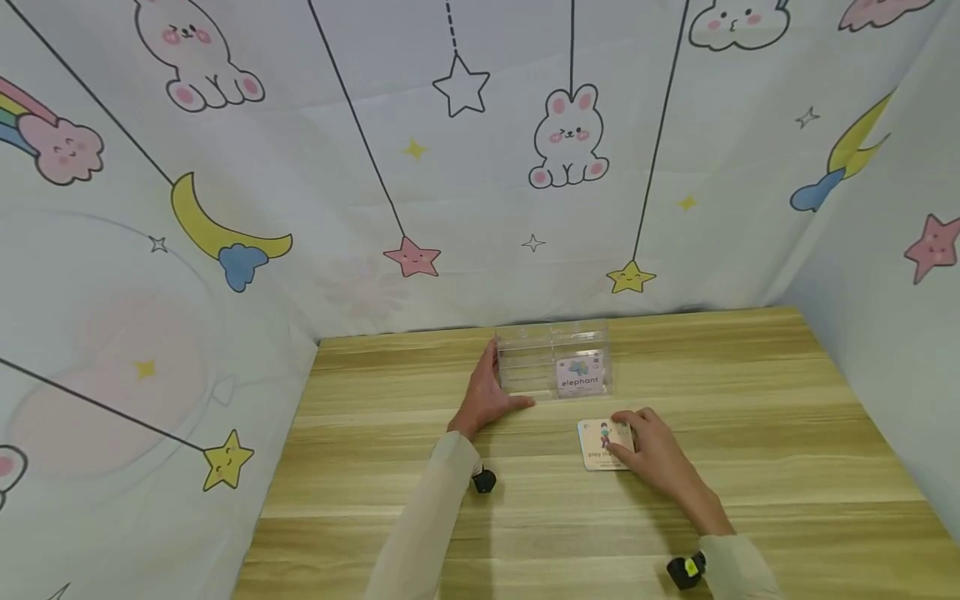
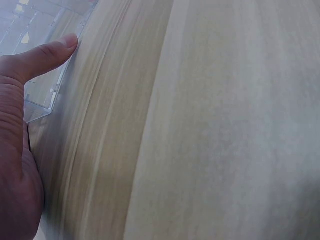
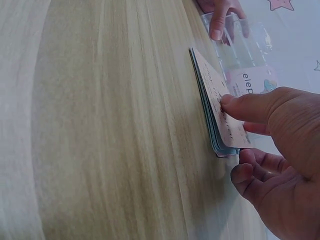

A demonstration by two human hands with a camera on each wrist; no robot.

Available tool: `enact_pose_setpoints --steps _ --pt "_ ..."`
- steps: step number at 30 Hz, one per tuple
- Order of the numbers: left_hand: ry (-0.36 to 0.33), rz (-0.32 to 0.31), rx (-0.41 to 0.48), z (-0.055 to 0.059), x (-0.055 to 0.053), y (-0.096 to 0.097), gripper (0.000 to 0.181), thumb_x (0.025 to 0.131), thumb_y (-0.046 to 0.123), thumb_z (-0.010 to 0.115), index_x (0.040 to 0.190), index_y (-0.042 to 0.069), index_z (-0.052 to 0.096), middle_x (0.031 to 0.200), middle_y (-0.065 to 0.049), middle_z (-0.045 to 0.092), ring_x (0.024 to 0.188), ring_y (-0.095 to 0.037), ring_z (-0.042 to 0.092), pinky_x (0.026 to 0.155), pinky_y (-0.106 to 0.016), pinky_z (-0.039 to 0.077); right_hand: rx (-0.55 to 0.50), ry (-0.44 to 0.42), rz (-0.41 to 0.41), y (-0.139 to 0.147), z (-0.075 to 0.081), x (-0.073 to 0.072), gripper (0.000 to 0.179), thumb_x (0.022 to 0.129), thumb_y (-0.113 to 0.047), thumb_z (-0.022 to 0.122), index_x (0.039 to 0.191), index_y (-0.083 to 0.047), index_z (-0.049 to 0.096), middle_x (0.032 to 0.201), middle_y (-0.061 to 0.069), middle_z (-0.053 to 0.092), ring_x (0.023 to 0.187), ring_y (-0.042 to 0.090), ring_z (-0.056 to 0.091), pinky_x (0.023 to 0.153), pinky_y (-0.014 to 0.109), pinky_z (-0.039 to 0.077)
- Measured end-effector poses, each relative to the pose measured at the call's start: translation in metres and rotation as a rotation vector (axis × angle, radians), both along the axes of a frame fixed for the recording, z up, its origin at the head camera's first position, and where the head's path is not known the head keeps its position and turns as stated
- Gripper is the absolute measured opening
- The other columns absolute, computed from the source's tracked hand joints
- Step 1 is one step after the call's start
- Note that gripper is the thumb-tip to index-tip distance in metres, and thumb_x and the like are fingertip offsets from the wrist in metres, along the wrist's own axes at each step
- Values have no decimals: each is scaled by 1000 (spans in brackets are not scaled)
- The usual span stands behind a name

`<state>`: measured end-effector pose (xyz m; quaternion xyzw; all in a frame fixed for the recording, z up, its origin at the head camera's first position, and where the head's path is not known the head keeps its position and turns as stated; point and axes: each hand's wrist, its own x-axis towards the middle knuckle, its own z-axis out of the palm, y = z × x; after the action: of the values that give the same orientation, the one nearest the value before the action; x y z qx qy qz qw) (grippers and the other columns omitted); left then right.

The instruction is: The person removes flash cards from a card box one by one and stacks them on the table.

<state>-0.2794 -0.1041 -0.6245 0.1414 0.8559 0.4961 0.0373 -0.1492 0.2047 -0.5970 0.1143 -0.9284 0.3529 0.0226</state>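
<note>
A clear plastic box (image 1: 524,383) with compartments lies at the back of the wooden table. My left hand (image 1: 486,400) holds its left end, fingers along the side and thumb across the near edge; the left wrist view shows the thumb (image 2: 52,55) over the box's edge. In the right front compartment sits an elephant card (image 1: 580,380). Nearer me, my right hand (image 1: 660,454) pinches the right side of a stack of picture cards (image 1: 592,435). The right wrist view shows the stack (image 3: 212,95) as several layers, thumb on the top card.
The wood-grain table (image 1: 375,467) ends at a white cloth wall (image 1: 480,200) printed with rabbits, stars and moons, close behind the box. More printed cloth hangs at the left and right. A small black device sits on each wrist.
</note>
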Motion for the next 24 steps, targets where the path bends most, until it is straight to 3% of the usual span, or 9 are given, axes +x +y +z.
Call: enact_pose_setpoints --steps 7,24 --pt "0 -1 -8 -1 -1 0 138 68 30 101 168 15 7 169 -11 23 154 -20 27 121 -29 30 0 -39 -22 0 -2 1 43 90 -15 83 127 0 67 107 14 55 72 14 44 58 26 39" --pt "5 0 0 1 0 0 137 69 28 100 168 13 6 169 -12 22 153 -23 29 121 -33 32 11 -4 -18 0 -1 -2 44 91 -19 82 128 0 67 116 17 56 77 15 47 64 28 43"
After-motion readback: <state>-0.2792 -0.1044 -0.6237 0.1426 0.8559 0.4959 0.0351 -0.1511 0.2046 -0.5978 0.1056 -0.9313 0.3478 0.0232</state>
